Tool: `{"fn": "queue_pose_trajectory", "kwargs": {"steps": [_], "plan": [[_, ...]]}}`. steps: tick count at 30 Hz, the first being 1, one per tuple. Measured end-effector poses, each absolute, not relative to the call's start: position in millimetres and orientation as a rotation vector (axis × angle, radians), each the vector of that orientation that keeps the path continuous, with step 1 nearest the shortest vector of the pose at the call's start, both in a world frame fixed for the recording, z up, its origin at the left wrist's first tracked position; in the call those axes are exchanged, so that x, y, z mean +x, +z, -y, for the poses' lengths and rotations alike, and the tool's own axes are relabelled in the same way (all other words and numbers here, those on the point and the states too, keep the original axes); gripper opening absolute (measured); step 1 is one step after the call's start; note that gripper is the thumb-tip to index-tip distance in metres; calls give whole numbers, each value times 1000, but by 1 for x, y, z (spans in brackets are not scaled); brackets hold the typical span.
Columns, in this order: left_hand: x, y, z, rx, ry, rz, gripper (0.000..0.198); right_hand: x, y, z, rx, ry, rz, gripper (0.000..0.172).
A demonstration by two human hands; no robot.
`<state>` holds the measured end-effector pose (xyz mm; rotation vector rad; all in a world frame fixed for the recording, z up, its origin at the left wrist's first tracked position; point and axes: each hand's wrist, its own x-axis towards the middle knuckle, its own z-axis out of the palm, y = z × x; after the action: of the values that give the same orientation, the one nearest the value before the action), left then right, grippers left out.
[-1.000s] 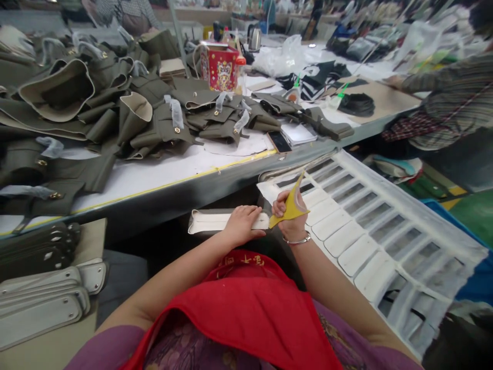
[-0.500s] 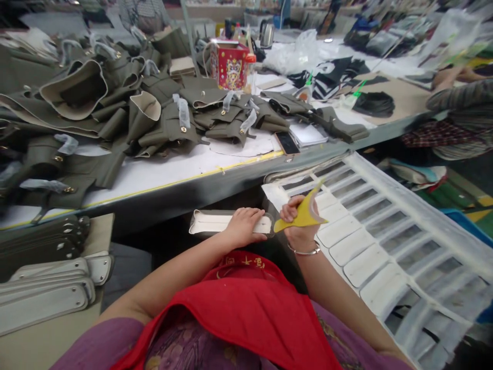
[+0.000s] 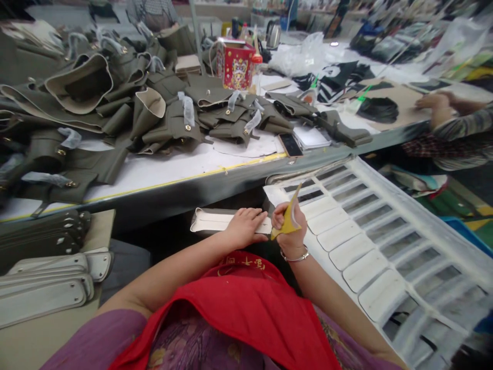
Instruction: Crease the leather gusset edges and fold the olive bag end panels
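Note:
My left hand (image 3: 244, 226) lies fingers-down on a long white strap-shaped piece (image 3: 215, 222) held level in front of my lap. My right hand (image 3: 289, 226) is closed round a yellow pointed scraper (image 3: 289, 218), whose lower tip touches the right end of that piece. A red apron (image 3: 246, 308) covers my lap below both hands.
A long worktable (image 3: 181, 169) carries heaps of olive bag parts (image 3: 127, 108), a phone (image 3: 290, 145) and a red box (image 3: 236, 64). A white sheet with cut-out strap shapes (image 3: 370, 236) slopes at my right. Stacked straps (image 3: 42, 288) lie left. Another person's hand (image 3: 437, 105) rests far right.
The scraper swung out to the right and flatter, then came back upright against the strap's end. My left hand stayed on the white piece. The view shifted slightly.

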<state>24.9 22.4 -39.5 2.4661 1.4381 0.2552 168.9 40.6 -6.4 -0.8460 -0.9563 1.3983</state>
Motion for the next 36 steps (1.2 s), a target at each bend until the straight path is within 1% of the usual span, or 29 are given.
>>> {"fn": "queue_pose_trajectory", "kwargs": {"steps": [2,5,7,13,16,19,21,22,24,26,28,30,32,36], "plan": [[25,-40,-20,2482,245,-1439,72,175,1,-47,-721,1438,950,44],[26,-39,-18,2517,253,-1444,69,184,9,-59,-617,1387,952,40],[25,-38,-17,2535,255,-1443,67,186,8,-68,-639,1392,970,40],[23,-43,-23,2558,291,-1376,64,177,-6,-76,-818,1439,1086,49],[30,-43,-24,2541,332,-1393,64,165,1,-69,-1007,1360,1302,52],[30,-37,-20,2510,340,-1377,63,151,17,-68,-1214,1288,1710,56],[14,-31,-12,2465,444,-1380,58,143,24,-77,-1271,1253,1947,60],[0,-29,-6,2413,564,-1417,54,139,27,-84,-1285,1218,2036,62],[-35,-29,10,2181,914,-1583,45,129,27,-101,-1311,1081,2203,66],[-74,-37,24,1698,1260,-1812,40,113,22,-117,-1311,877,2454,66],[-104,-53,30,1174,1432,-1782,43,89,15,-128,-1265,652,2773,63],[-117,-71,28,849,1466,-1558,52,61,7,-136,-1159,451,3053,61],[-115,-86,23,713,1440,-1396,61,33,-1,-143,-1033,314,3223,62],[-102,-94,19,663,1390,-1412,69,-9,-13,-157,-722,169,3357,67]]}}
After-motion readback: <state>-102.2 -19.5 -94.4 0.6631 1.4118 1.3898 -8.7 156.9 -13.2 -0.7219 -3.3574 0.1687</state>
